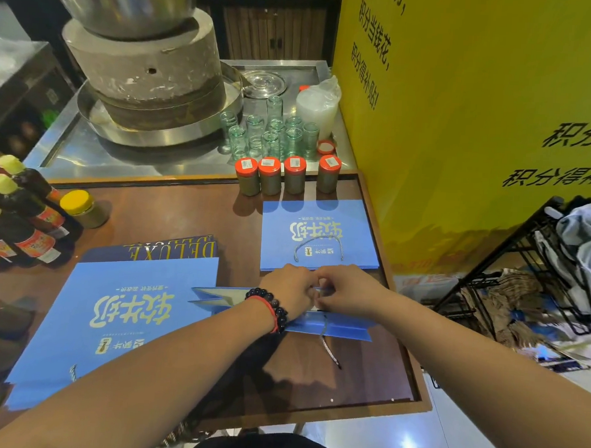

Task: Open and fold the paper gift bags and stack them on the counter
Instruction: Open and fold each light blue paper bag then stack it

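A blue paper gift bag (333, 327) stands edge-up in the middle of the brown counter (192, 215), its folded side showing and a cord handle hanging toward me. My left hand (289, 288), with a bead bracelet at the wrist, and my right hand (347, 288) meet on the bag's upper edge, fingers pinched on it. A flat stack of blue bags (317, 235) lies just beyond my hands. Another flat blue bag (118, 317) lies at the left, over a dark blue bag (180, 247).
Red-lidded jars (286, 177) line the counter's far edge, glass cups (271, 133) and a stone mill (148, 68) behind. Dark bottles (17, 223) and a yellow-lidded jar (82, 207) stand left. A yellow board (464, 112) and black rack (541, 271) are right.
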